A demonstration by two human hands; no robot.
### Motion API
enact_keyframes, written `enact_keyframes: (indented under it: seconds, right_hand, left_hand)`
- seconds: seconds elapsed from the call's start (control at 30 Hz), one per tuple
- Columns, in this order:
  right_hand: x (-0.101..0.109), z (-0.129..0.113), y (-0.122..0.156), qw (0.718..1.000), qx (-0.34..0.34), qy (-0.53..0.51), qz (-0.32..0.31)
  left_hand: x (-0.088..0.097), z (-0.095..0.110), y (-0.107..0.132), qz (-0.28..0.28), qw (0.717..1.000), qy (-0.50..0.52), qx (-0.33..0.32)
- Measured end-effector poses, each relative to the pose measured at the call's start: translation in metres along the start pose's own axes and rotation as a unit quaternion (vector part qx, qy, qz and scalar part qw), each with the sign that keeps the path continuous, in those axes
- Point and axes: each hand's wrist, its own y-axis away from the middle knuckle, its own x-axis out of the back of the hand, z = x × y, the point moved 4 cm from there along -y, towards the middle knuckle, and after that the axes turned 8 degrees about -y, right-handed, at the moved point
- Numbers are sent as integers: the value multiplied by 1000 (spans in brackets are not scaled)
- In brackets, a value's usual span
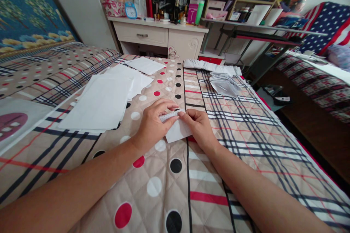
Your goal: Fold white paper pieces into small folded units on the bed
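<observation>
My left hand (155,122) and my right hand (201,127) meet over the bed and pinch a small white piece of paper (176,133) between thumbs and fingers. Along its upper edge, under my left thumb, runs a narrow pale strip (167,116) with small dark marks; whether it is a fold of the paper or a separate thing I cannot tell. The paper's lower part hangs toward me, tilted. To the left of my hands lies a loose pile of large white sheets (98,102). Small folded grey-white papers (225,83) lie fanned out beyond my right hand.
A long row of white folded papers (210,66) lies along the bed's far edge. The patterned quilt (153,204) covers the bed. A plastic bag (19,120) lies at the left. Beyond stand a white dresser (140,35) with bottles and a clock, and a desk (262,29).
</observation>
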Motion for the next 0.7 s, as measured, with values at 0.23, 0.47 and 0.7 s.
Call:
enact_keyframes:
  seconds: [0.23,0.47,0.7]
  right_hand:
    - [5,0,-5,1000,20,9,-9]
    - [0,2,-8,995,24,-95,-30]
    - [1,-3,-4,994,31,-109,-4]
  left_hand:
    - [-12,-25,5,-140,947,161,239]
    - [-11,-19,3,-166,941,171,240]
    - [-11,-15,0,-161,967,100,169]
